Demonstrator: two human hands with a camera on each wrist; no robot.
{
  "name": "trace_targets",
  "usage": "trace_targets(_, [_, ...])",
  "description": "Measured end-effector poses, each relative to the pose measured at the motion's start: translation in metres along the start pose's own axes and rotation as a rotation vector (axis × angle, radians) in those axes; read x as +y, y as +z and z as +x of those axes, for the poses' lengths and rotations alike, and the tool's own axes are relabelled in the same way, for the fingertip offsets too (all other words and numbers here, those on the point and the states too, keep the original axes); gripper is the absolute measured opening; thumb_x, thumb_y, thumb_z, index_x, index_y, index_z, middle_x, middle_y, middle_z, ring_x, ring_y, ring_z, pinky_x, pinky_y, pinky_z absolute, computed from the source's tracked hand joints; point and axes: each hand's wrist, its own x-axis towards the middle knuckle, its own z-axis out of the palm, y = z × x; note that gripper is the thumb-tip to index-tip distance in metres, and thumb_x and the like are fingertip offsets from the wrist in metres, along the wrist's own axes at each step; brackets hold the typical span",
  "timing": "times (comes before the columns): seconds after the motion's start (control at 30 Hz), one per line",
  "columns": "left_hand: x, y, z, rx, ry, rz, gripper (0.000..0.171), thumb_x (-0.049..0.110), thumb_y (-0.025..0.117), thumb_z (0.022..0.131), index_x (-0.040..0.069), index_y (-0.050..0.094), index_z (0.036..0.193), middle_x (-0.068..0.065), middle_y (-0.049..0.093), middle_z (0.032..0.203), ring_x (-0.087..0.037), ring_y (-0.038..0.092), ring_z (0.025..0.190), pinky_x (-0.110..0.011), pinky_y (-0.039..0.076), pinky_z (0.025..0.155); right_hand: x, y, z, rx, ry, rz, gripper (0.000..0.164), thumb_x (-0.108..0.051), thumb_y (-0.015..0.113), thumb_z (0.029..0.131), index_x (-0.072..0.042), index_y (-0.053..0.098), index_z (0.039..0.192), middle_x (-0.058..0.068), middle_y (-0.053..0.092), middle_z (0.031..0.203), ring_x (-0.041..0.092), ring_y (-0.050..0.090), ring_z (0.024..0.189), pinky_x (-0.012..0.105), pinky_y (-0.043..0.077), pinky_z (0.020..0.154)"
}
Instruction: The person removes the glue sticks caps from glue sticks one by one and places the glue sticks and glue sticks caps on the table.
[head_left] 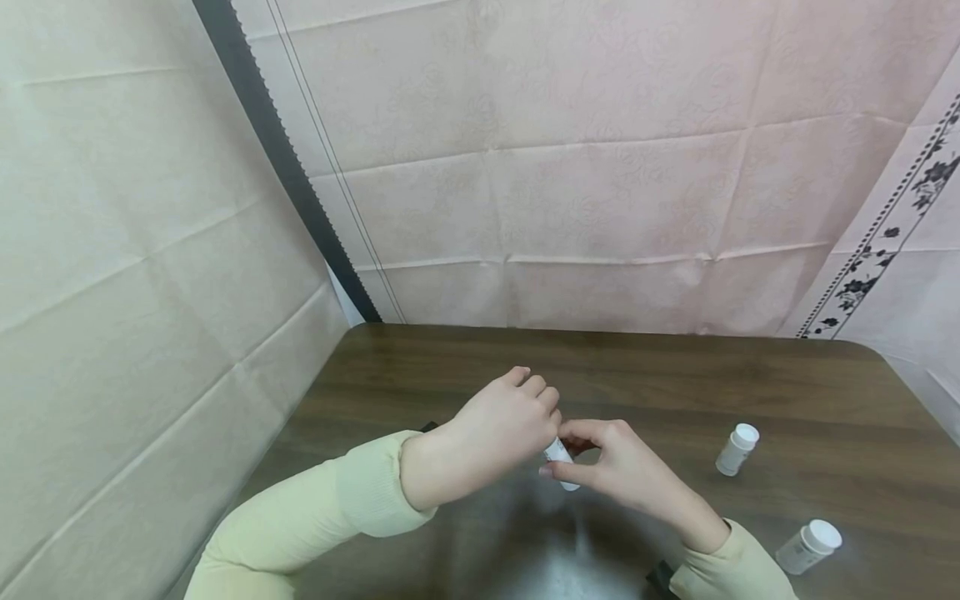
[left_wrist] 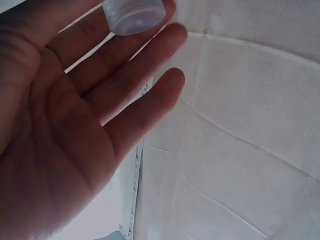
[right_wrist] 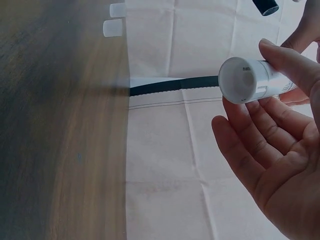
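A small white bottle (head_left: 558,454) with printed text is in my right hand (head_left: 626,467), over the middle of the table. Thumb and fingers grip its sides; in the right wrist view the bottle's round recessed end (right_wrist: 237,80) faces the camera. My left hand (head_left: 510,421) reaches over the bottle's upper end and hides it in the head view. From the left wrist, a whitish ribbed cap (left_wrist: 134,17) shows between thumb and forefinger, while the other fingers extend past it, spread apart. I cannot tell whether the cap still sits on the bottle.
Two white-capped bottles stand on the right of the brown table: a farther bottle (head_left: 736,450) and a nearer bottle (head_left: 808,546). Two small whitish pieces, an upper piece (right_wrist: 117,10) and a lower piece (right_wrist: 112,28), show near the table edge. Pale cloth (head_left: 615,192) hangs behind.
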Motion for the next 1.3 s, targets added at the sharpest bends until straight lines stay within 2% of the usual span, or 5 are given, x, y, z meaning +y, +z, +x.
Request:
trace_targets(0.2, [-0.001, 0.003, -0.001, 0.097, -0.008, 0.005, 0.014, 0.018, 0.081, 0.081, 0.03, 0.074, 0.078, 0.01, 0.055, 0.079, -0.01, 0.053, 0.077, -0.022, 0.044, 0.075, -0.001, 0.0, 0.0, 0.0, -0.009, -0.008, 0.015, -0.033, 0.081, 0.086, -0.027, 0.07, 0.095, -0.017, 0.068, 0.083, 0.006, 0.066, 0.08, 0.027, 0.053, 0.073])
trace_targets(0.5, [-0.015, -0.003, 0.002, 0.13, 0.026, 0.012, 0.014, 0.015, 0.078, 0.084, 0.027, 0.072, 0.088, 0.011, 0.059, 0.083, -0.01, 0.053, 0.076, -0.021, 0.042, 0.069, -0.003, -0.005, -0.003, 0.003, 0.026, -0.015, 0.019, -0.036, 0.081, 0.086, -0.026, 0.072, 0.099, -0.018, 0.069, 0.084, 0.006, 0.066, 0.081, 0.028, 0.054, 0.076])
trace_targets(0.97, [-0.051, -0.005, -0.003, 0.332, -0.056, -0.24, 0.02, -0.011, 0.059, 0.086, 0.005, 0.062, 0.097, -0.002, 0.061, 0.092, -0.018, 0.06, 0.089, -0.024, 0.051, 0.084, -0.004, -0.005, -0.007, -0.018, 0.066, -0.005, 0.019, -0.042, 0.08, 0.086, -0.031, 0.072, 0.099, -0.016, 0.07, 0.085, 0.007, 0.066, 0.083, 0.028, 0.054, 0.072])
trace_targets(1.13, [-0.051, 0.002, -0.01, 0.373, -0.126, -0.361, 0.016, -0.006, 0.064, 0.088, 0.008, 0.062, 0.095, 0.001, 0.058, 0.088, -0.013, 0.058, 0.082, -0.02, 0.049, 0.068, -0.004, -0.005, -0.007, -0.023, 0.057, -0.007, 0.018, -0.042, 0.08, 0.086, -0.031, 0.072, 0.098, -0.017, 0.07, 0.085, 0.007, 0.067, 0.083, 0.027, 0.054, 0.073])
trace_targets(1.3, [-0.056, 0.016, -0.027, 0.369, -0.265, -0.498, 0.02, 0.01, 0.079, 0.087, 0.01, 0.065, 0.102, 0.003, 0.064, 0.093, -0.012, 0.063, 0.083, -0.024, 0.055, 0.065, -0.004, -0.007, -0.008, -0.021, 0.048, -0.032, 0.017, -0.041, 0.08, 0.086, -0.032, 0.071, 0.098, -0.019, 0.069, 0.085, 0.005, 0.067, 0.084, 0.029, 0.054, 0.078])
